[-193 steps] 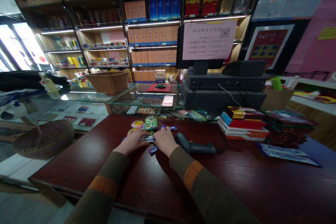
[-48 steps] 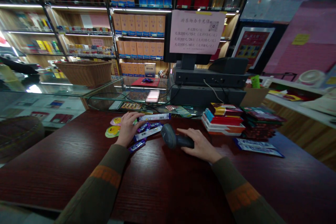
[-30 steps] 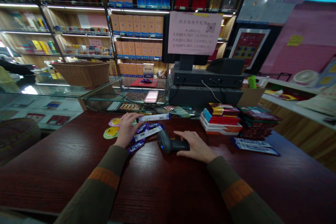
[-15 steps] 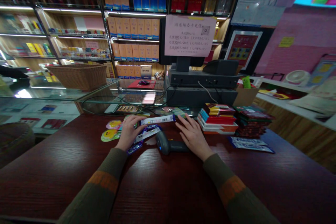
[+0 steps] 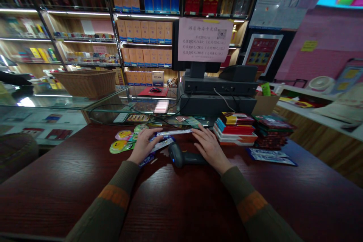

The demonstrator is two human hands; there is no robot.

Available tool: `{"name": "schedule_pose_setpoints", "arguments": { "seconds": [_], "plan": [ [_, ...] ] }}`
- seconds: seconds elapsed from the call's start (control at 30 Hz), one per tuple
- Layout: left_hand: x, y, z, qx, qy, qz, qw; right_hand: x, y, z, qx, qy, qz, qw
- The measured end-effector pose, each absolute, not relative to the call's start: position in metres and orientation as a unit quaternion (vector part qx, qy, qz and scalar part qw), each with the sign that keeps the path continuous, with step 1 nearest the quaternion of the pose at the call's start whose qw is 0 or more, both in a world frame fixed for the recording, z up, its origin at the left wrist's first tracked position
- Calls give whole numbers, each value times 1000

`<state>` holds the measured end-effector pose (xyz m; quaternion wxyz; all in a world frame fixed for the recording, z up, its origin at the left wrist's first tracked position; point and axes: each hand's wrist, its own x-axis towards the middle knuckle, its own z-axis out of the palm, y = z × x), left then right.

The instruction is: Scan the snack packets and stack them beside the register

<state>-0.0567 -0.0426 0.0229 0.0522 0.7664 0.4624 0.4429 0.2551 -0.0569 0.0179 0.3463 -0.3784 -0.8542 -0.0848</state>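
Note:
My left hand [image 5: 144,145] is closed on the left end of a long, narrow white-and-blue snack packet [image 5: 176,132]. At the packet's other end are the fingers of my right hand [image 5: 210,147], which hold its tip; the thumb sits slightly lower. The packet is turned so that a thin edge faces me. Beneath it, similar blue-and-white packets [image 5: 163,143] lie on the dark wooden counter, partly covered by my left hand. A grey barcode scanner [image 5: 177,155] rests between my hands, its handle reaching under my right wrist side. Left of my left hand are round yellow-faced blister-card items [image 5: 121,146].
Stacked boxes [image 5: 235,128] and a dark red pile of packages [image 5: 273,130] stand at the right, with two blue-and-white packets [image 5: 272,156] in front. Behind are a monitor bearing a paper sign [image 5: 202,39], a glass case, a wicker basket [image 5: 87,83] and stocked shelves.
The held packet has tipped from showing its broad printed face to a thin edge, and dropped slightly. My right fingers have come onto its right end; my left hand has shifted slightly right.

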Motion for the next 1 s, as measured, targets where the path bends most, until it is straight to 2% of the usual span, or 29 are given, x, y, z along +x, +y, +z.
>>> {"name": "schedule_pose_setpoints", "arguments": {
  "seconds": [0.23, 0.33, 0.63, 1.0],
  "plan": [
    [-56, -39, 18, 749, 476, 454, 77, 251, -54, 11, -388, -805, 75, 442],
    [-54, -39, 19, 748, 479, 454, 77, 249, -53, 11, -389, -785, 105, 470],
    [-42, -43, 19, 703, 472, 511, 152, 242, -52, 12, -387, -773, 71, 497],
    [-40, -41, 16, 761, 429, 478, 94, 249, -47, 4, -414, -790, 23, 452]
  ]
}}
